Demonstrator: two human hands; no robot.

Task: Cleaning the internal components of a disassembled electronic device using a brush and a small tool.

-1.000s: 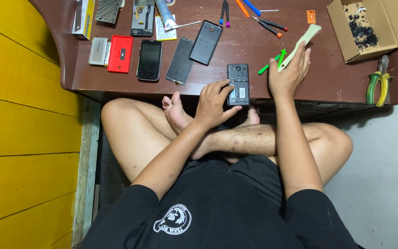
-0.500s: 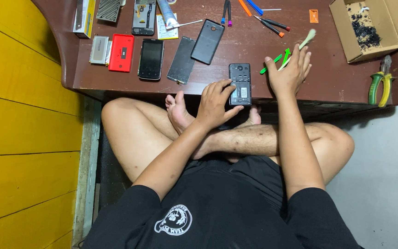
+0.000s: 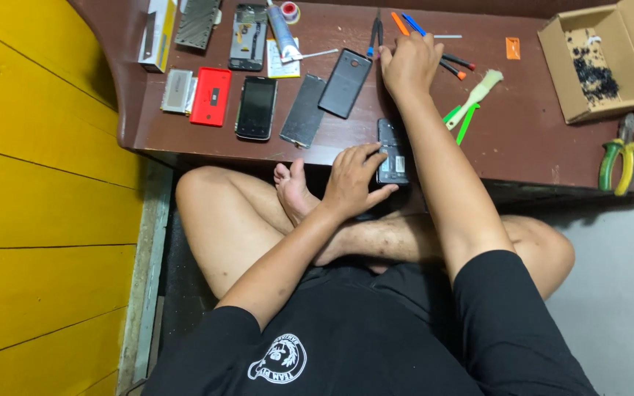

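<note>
My left hand (image 3: 354,180) lies on a dark opened phone (image 3: 392,150) at the near edge of the brown table (image 3: 522,143), fingers spread over its left side, holding it down. My right hand (image 3: 409,66) reaches across to the far side, over a cluster of screwdrivers (image 3: 455,66) and next to black tweezers (image 3: 377,33). Its fingers curl downward, and I cannot see whether they hold anything. A pale brush (image 3: 476,94) and a green pry tool (image 3: 464,121) lie on the table to the right of my forearm.
Left of the hands lie a dark back cover (image 3: 344,82), a screen panel (image 3: 304,110), a black smartphone (image 3: 256,106) and a red phone (image 3: 210,95). A cardboard box (image 3: 563,81) with small dark bits and green-handled pliers (image 3: 614,158) sit at right. A yellow wall (image 3: 38,198) stands on the left.
My right hand has put the brush down and moved left and farther across the table to the screwdrivers. My left hand stays on the opened phone.
</note>
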